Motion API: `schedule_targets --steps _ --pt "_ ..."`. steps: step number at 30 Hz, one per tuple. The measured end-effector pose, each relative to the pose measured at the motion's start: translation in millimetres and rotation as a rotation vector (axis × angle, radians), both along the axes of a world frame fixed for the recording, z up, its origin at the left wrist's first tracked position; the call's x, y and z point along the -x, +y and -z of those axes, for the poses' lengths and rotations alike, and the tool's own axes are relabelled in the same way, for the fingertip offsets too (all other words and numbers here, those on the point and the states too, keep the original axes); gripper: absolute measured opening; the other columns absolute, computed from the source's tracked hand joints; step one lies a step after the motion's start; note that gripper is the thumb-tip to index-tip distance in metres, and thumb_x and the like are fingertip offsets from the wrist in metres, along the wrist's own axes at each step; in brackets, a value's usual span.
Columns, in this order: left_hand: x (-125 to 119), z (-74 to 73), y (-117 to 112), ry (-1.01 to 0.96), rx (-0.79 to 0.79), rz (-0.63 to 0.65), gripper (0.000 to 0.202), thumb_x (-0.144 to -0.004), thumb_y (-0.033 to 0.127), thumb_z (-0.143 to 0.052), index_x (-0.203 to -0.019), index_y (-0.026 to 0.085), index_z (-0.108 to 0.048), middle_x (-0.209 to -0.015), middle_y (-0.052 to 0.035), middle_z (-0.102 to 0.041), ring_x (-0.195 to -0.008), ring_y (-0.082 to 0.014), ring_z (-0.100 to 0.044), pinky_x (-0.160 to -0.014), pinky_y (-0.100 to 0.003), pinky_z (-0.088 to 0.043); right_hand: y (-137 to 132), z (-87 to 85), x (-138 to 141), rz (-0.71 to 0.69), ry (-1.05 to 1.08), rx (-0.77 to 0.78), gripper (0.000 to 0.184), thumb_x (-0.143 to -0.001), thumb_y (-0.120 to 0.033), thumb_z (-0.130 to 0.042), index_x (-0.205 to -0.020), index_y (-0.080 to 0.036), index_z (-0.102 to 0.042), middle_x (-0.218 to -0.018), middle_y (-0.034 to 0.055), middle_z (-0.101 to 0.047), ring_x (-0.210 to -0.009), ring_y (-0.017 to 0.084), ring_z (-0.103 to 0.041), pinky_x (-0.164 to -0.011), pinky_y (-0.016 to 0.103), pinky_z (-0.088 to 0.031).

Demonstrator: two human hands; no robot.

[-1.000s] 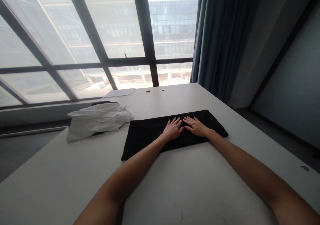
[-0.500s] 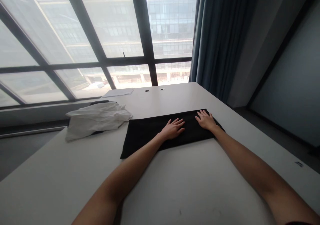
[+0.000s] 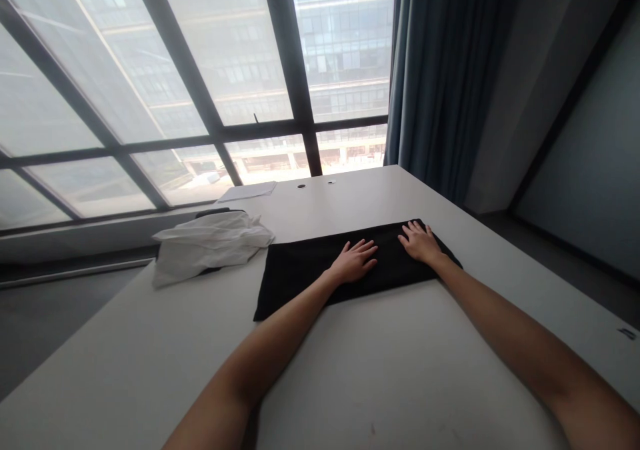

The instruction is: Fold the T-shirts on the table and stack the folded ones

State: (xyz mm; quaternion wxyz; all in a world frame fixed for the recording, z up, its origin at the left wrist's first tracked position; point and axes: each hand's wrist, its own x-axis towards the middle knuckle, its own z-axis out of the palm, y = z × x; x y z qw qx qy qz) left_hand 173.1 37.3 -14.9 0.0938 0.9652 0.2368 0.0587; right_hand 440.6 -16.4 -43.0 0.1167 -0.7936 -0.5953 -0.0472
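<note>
A folded black cloth (image 3: 300,270) lies flat across the middle of a white table (image 3: 400,370). My left hand (image 3: 354,261) rests palm down on the cloth's middle, fingers spread and flat. My right hand (image 3: 421,241) lies palm down near the cloth's right end, its fingers stretched out too. Neither hand holds anything.
A crumpled white garment (image 3: 210,247) lies on something dark to the left of the black cloth. A sheet of paper (image 3: 249,191) and two small cable holes (image 3: 301,186) sit at the table's far edge, by the large window. A dark curtain (image 3: 440,77) hangs at the right.
My right hand has slid from beside my left hand out to the cloth's right end. My left hand stays at the middle. The view has shifted slightly.
</note>
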Motion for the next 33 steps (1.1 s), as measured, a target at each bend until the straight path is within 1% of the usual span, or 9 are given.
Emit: schedule_targets --steps 7,10,13,15,17,21,26,29,33 --pt "-1.1 -1.3 -0.9 0.002 0.007 -0.001 0.053 -0.104 0.054 -0.034 -0.154 0.036 -0.036 -0.164 0.0016 -0.027 -0.153 -0.0249 -0.019 -0.122 -0.06 -0.011 -4.8 -4.4 -0.3 -0.021 -0.018 -0.034 0.057 -0.103 -0.043 -0.033 -0.147 -0.01 -0.048 -0.158 0.0171 -0.038 -0.15 0.03 -0.027 -0.121 0.053 -0.015" --pt "-0.8 -2.0 -0.8 0.004 0.004 -0.001 0.054 -0.104 0.053 -0.034 -0.154 0.034 -0.036 -0.164 0.0008 -0.027 -0.153 -0.0248 -0.019 -0.121 -0.061 -0.012 -10.3 -13.4 12.6 -0.111 -0.084 -0.137 0.052 -0.102 -0.035 -0.035 -0.145 -0.01 -0.051 -0.157 0.0172 -0.04 -0.149 0.029 -0.028 -0.122 0.052 -0.012" --pt "-1.0 -2.2 -0.7 0.001 -0.003 0.004 0.053 -0.104 0.052 -0.034 -0.154 0.035 -0.036 -0.164 0.0004 -0.028 -0.153 -0.0253 -0.02 -0.121 -0.061 -0.012 -12.2 -19.2 36.5 -0.249 -0.082 -0.233 0.051 -0.102 -0.032 -0.033 -0.144 -0.011 -0.052 -0.156 0.0156 -0.042 -0.15 0.026 -0.028 -0.123 0.048 -0.012" --pt "-1.5 -1.7 -0.7 0.001 -0.005 0.008 0.053 -0.104 0.052 -0.036 -0.154 0.036 -0.035 -0.164 0.0005 -0.028 -0.153 -0.0256 -0.02 -0.121 -0.062 -0.012 -10.4 -17.6 52.2 -0.334 -0.017 -0.204 0.053 -0.102 -0.035 -0.032 -0.147 -0.013 -0.05 -0.158 0.0129 -0.039 -0.15 0.024 -0.027 -0.123 0.046 -0.015" --pt "-2.2 -0.8 -0.6 -0.001 -0.009 0.012 0.052 -0.104 0.051 -0.037 -0.155 0.038 -0.034 -0.164 0.0012 -0.028 -0.153 -0.0254 -0.02 -0.121 -0.062 -0.013 -7.3 -12.8 62.6 -0.395 0.056 -0.1 0.055 -0.102 -0.041 -0.032 -0.15 -0.016 -0.045 -0.16 0.0107 -0.036 -0.151 0.024 -0.026 -0.122 0.048 -0.018" --pt "-2.8 0.5 -0.1 -0.011 -0.023 0.021 0.052 -0.104 0.048 -0.039 -0.155 0.04 -0.032 -0.164 0.0031 -0.026 -0.153 -0.0243 -0.02 -0.121 -0.061 -0.013 -3.5 -5.6 66.0 -0.443 0.132 0.048 0.059 -0.103 -0.047 -0.03 -0.154 -0.019 -0.04 -0.162 0.0095 -0.032 -0.152 0.025 -0.023 -0.122 0.052 -0.018" --pt "-2.3 -0.3 -0.5 0.0 -0.019 0.008 0.051 -0.104 0.051 -0.037 -0.154 0.038 -0.035 -0.164 0.0016 -0.029 -0.153 -0.0243 -0.02 -0.122 -0.06 -0.013 -3.4 -8.3 52.7 -0.355 0.082 0.074 0.064 -0.103 -0.053 -0.026 -0.156 -0.019 -0.035 -0.165 0.0102 -0.025 -0.153 0.026 -0.017 -0.123 0.054 -0.012" --pt "-1.5 -1.3 -1.4 -0.003 -0.008 0.004 0.052 -0.104 0.053 -0.035 -0.154 0.036 -0.035 -0.164 0.0013 -0.029 -0.153 -0.0242 -0.02 -0.122 -0.06 -0.012 -2.1 -8.9 32.3 -0.229 0.06 0.086 0.064 -0.103 -0.054 -0.025 -0.156 -0.019 -0.034 -0.165 0.0106 -0.022 -0.154 0.027 -0.015 -0.122 0.057 -0.01" --pt "-0.8 -2.2 -1.9 -0.005 0.006 0.0 0.053 -0.104 0.053 -0.034 -0.154 0.036 -0.036 -0.164 0.0013 -0.028 -0.153 -0.0246 -0.019 -0.122 -0.059 -0.011 -0.3 -5.4 0.6 -0.053 0.04 0.071 0.065 -0.103 -0.052 -0.025 -0.156 -0.016 -0.035 -0.165 0.0135 -0.024 -0.153 0.027 -0.017 -0.122 0.054 -0.011"
